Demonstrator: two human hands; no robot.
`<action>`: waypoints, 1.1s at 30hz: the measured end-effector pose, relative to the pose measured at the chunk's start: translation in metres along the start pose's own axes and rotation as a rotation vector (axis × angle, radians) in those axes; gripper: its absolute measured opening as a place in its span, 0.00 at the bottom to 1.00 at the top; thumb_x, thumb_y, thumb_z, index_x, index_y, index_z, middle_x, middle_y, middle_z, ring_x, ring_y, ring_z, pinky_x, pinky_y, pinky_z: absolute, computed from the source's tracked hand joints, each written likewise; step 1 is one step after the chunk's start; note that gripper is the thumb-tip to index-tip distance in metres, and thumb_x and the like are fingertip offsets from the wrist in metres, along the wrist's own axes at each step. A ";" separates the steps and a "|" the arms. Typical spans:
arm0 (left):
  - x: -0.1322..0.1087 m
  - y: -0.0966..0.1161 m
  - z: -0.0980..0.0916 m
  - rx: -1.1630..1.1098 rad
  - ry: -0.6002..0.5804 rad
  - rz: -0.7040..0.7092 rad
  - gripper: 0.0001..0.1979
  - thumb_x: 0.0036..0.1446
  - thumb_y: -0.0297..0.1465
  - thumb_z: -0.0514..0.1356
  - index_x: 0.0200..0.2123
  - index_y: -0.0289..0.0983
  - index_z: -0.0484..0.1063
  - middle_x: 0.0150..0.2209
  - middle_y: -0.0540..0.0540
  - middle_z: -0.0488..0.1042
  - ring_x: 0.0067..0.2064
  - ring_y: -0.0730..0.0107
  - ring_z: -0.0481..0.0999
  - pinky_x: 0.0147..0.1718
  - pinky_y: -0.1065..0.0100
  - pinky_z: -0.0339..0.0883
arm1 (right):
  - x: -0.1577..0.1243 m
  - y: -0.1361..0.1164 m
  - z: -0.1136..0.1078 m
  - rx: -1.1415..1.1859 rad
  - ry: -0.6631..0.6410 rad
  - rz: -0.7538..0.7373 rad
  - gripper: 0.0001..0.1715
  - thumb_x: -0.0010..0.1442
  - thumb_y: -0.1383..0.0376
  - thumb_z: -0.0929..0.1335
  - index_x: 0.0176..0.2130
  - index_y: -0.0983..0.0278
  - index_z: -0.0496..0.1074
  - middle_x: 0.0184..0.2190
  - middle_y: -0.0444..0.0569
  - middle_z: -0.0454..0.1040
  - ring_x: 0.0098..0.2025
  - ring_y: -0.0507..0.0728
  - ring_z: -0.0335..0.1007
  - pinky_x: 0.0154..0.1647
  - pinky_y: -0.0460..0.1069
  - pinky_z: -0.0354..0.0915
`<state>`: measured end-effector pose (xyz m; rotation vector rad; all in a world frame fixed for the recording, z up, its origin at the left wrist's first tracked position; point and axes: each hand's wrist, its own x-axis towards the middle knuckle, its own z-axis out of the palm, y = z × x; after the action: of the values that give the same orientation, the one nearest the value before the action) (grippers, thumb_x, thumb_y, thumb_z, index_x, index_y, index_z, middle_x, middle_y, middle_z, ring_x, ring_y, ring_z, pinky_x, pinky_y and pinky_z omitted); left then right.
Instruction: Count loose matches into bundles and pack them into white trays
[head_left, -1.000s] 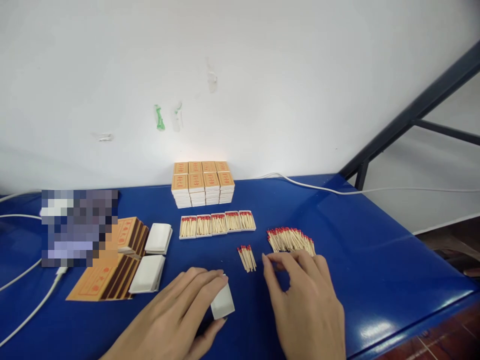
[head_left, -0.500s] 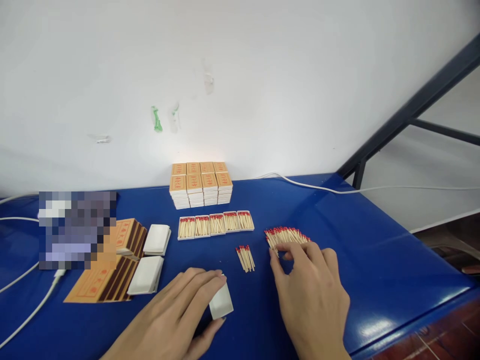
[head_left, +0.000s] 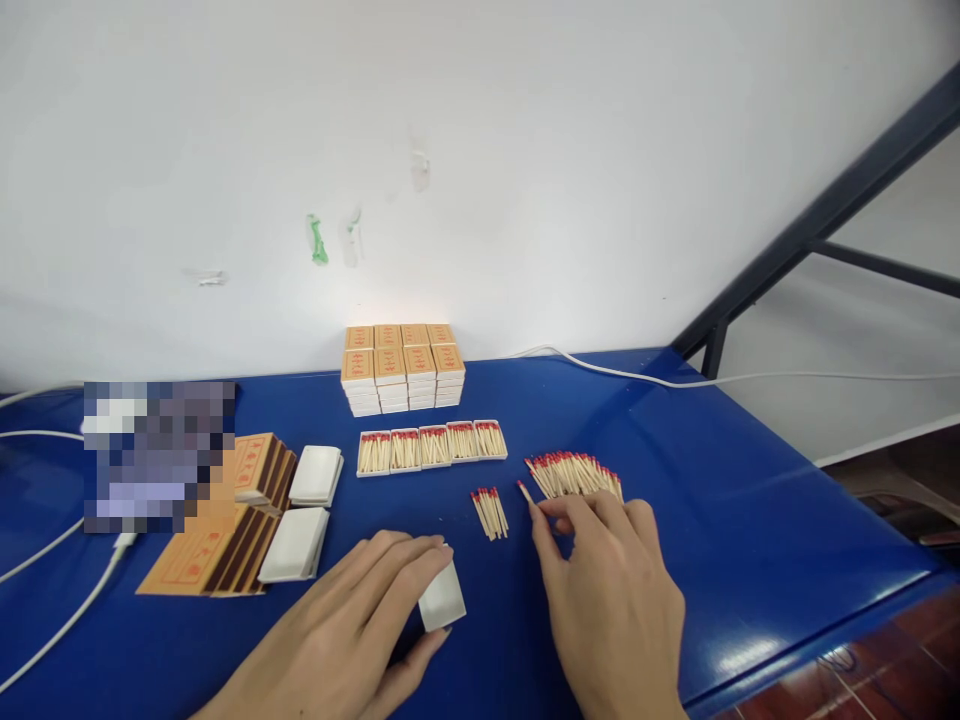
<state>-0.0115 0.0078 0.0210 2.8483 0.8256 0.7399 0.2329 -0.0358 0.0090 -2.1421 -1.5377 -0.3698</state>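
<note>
Blue covers the counter [head_left: 712, 480], where the person's left hand [head_left: 352, 620] is closed on a small white tray [head_left: 444, 598], with the fingers laid across its far edge and the thumb at its near side. Whether the tray rests on the surface or is lifted slightly cannot be told. The right hand [head_left: 611, 590] lies just to the right, with thumb and forefinger pressed together on a single match [head_left: 524, 491]. The match's red head points away to the left, and the other fingers are loosely bent. Just beyond those fingertips lies a loose heap of matches [head_left: 576, 475], red heads towards the wall. A small bunch of matches [head_left: 489, 512] sits between the two hands, a little farther back. Behind it runs a row of five filled trays [head_left: 431, 446], set side by side and touching. Behind that row, near the wall, is a block of stacked closed matchboxes [head_left: 403, 367]. To the left lie two piles of empty white trays [head_left: 311, 500], beside fanned orange sleeves [head_left: 202, 560]. A white cable [head_left: 52, 620] crosses the near left corner.
</note>
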 end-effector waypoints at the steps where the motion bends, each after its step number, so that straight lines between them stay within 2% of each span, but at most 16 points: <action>1: 0.000 0.000 0.000 -0.004 -0.002 0.003 0.18 0.81 0.36 0.54 0.66 0.36 0.71 0.58 0.41 0.84 0.57 0.60 0.87 0.57 0.63 0.82 | 0.000 -0.003 0.000 0.005 0.000 -0.006 0.25 0.79 0.53 0.62 0.37 0.59 0.80 0.36 0.55 0.78 0.43 0.65 0.67 0.28 0.52 0.57; 7: -0.002 -0.001 0.000 -0.030 -0.016 -0.007 0.18 0.79 0.34 0.56 0.67 0.38 0.70 0.59 0.41 0.83 0.58 0.59 0.86 0.58 0.62 0.82 | -0.002 -0.016 0.002 -0.017 0.011 -0.077 0.23 0.79 0.57 0.61 0.37 0.60 0.78 0.36 0.54 0.77 0.43 0.64 0.68 0.31 0.53 0.61; 13: -0.002 0.000 0.000 -0.049 -0.004 -0.015 0.19 0.78 0.33 0.57 0.67 0.38 0.70 0.59 0.41 0.83 0.58 0.58 0.86 0.58 0.61 0.82 | -0.001 -0.016 0.002 0.007 -0.011 -0.035 0.24 0.79 0.53 0.61 0.38 0.59 0.77 0.36 0.55 0.77 0.44 0.65 0.69 0.29 0.52 0.59; 18: -0.002 -0.001 0.001 -0.043 -0.002 -0.012 0.19 0.78 0.33 0.57 0.67 0.38 0.70 0.59 0.41 0.83 0.58 0.58 0.86 0.58 0.61 0.82 | 0.003 -0.015 0.003 0.072 -0.053 -0.023 0.22 0.79 0.53 0.61 0.40 0.59 0.78 0.39 0.55 0.79 0.46 0.66 0.70 0.33 0.53 0.63; 23: -0.002 0.000 -0.001 -0.022 -0.016 0.006 0.18 0.79 0.33 0.56 0.66 0.36 0.70 0.58 0.40 0.83 0.58 0.58 0.86 0.57 0.62 0.82 | 0.011 -0.003 0.003 0.027 0.005 0.018 0.20 0.78 0.54 0.63 0.43 0.58 0.80 0.42 0.54 0.80 0.48 0.67 0.68 0.31 0.52 0.58; 33: 0.002 -0.001 -0.002 0.050 -0.013 0.032 0.18 0.81 0.35 0.52 0.65 0.34 0.70 0.57 0.40 0.84 0.56 0.60 0.87 0.56 0.61 0.82 | 0.009 0.001 0.008 -0.058 0.019 -0.002 0.20 0.77 0.57 0.63 0.38 0.59 0.80 0.36 0.54 0.79 0.45 0.66 0.66 0.29 0.52 0.55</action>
<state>-0.0116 0.0096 0.0229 2.9133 0.8099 0.7133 0.2369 -0.0249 0.0066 -2.1753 -1.5362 -0.4398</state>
